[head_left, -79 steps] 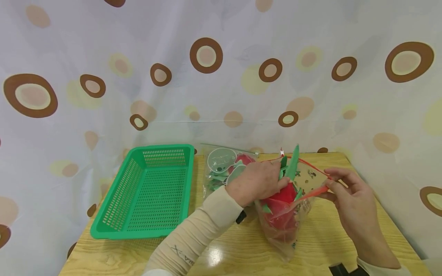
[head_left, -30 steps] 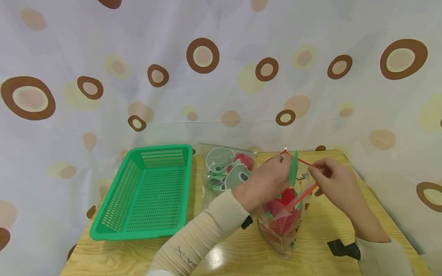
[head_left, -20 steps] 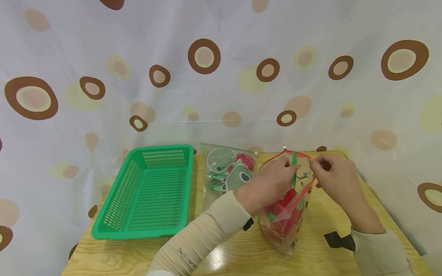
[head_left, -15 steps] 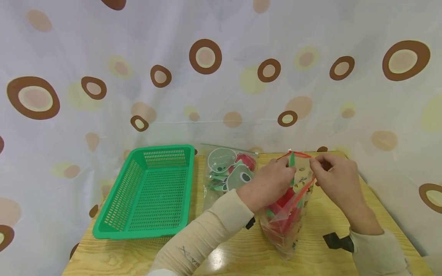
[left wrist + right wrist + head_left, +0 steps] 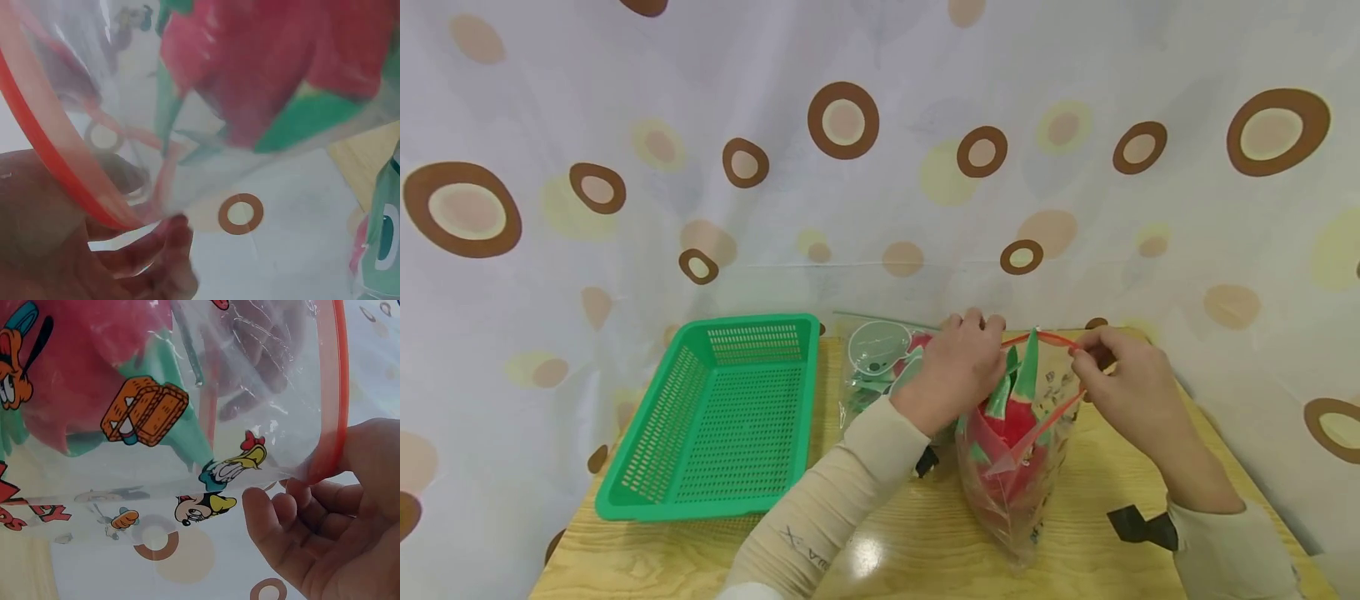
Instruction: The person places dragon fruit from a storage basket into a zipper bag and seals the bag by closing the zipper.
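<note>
A clear zip bag [image 5: 1013,529] with a red-orange rim and cartoon prints stands on the table, its mouth spread. Inside is what looks like a red dragon fruit [image 5: 1019,422] with green pointed leaves, the tallest reaching up to the rim. My left hand [image 5: 961,367] holds the bag's left rim; the left wrist view shows its thumb through the plastic and its fingers [image 5: 178,250] outside. On the right, my right hand [image 5: 1123,387] pinches the opposite rim, thumb against the red strip [image 5: 334,412].
A green plastic basket [image 5: 811,400] sits on the left of the wooden table [image 5: 917,558]. Behind my left hand lies another clear zip bag [image 5: 880,350] with red and green contents, partly hidden. A patterned curtain [image 5: 895,208] hangs behind the table.
My left hand has moved left, off the green leaf in the bag's mouth, to the left rim. More of the red fruit and its leaves now shows. My right hand stays at the right rim.
</note>
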Motion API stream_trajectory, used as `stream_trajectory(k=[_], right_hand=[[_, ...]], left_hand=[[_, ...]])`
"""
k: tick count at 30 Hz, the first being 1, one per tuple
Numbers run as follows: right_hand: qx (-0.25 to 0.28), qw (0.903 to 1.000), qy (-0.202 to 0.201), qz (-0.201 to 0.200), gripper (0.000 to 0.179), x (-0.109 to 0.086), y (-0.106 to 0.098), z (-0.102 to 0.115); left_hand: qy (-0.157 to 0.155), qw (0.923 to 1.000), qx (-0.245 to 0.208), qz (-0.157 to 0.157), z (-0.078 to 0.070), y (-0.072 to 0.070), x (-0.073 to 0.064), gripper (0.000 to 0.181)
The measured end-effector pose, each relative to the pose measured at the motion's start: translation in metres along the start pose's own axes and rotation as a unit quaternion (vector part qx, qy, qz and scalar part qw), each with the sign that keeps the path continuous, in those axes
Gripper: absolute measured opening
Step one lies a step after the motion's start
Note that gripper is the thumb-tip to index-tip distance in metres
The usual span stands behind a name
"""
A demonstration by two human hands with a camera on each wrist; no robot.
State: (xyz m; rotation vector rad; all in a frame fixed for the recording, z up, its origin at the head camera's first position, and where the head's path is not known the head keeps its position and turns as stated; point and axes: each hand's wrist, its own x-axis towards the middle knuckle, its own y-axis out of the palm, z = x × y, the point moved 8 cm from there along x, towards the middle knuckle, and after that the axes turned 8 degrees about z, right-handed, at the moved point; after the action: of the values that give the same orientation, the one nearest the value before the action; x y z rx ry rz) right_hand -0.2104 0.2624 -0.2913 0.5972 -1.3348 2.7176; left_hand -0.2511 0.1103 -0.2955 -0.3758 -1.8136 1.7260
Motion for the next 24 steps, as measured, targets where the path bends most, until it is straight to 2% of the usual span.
stream_trajectory(k=[2, 4, 8, 12, 15, 18, 20, 24], right_hand=[[-0.002, 1.0000, -0.002, 0.003, 0.012, 0.000, 0.000, 0.000], [-0.003, 0.9999, -0.002, 0.009, 0.011, 0.000, 0.000, 0.000], [-0.018, 0.9982, 0.015, 0.056, 0.014, 0.005, -0.001, -0.002], [-0.046, 0.9937, 0.011, 0.101, 0.028, 0.012, 0.000, -0.002], [-0.056, 0.9929, 0.005, 0.105, 0.035, 0.013, -0.003, -0.002], [-0.047, 0.9944, 0.021, 0.092, 0.038, 0.008, -0.008, -0.005], [-0.030, 0.9950, 0.043, 0.085, 0.037, 0.003, -0.013, -0.008], [-0.016, 0.9954, 0.062, 0.071, 0.037, -0.003, -0.017, -0.009]], left_hand=[[-0.005, 0.9991, -0.032, 0.027, 0.006, 0.004, 0.004, 0.020], [0.012, 0.9969, -0.071, 0.034, 0.008, 0.006, 0.007, 0.020], [0.045, 0.9949, -0.089, 0.011, 0.007, 0.001, 0.009, 0.028], [0.052, 0.9925, -0.110, -0.007, 0.009, -0.005, 0.006, 0.029], [0.053, 0.9896, -0.133, -0.012, 0.013, -0.008, 0.003, 0.025], [0.055, 0.9875, -0.144, -0.031, 0.018, -0.014, 0.000, 0.019], [0.055, 0.9873, -0.141, -0.048, 0.022, -0.017, -0.002, 0.016], [0.052, 0.9913, -0.098, -0.072, 0.023, -0.023, -0.005, 0.014]])
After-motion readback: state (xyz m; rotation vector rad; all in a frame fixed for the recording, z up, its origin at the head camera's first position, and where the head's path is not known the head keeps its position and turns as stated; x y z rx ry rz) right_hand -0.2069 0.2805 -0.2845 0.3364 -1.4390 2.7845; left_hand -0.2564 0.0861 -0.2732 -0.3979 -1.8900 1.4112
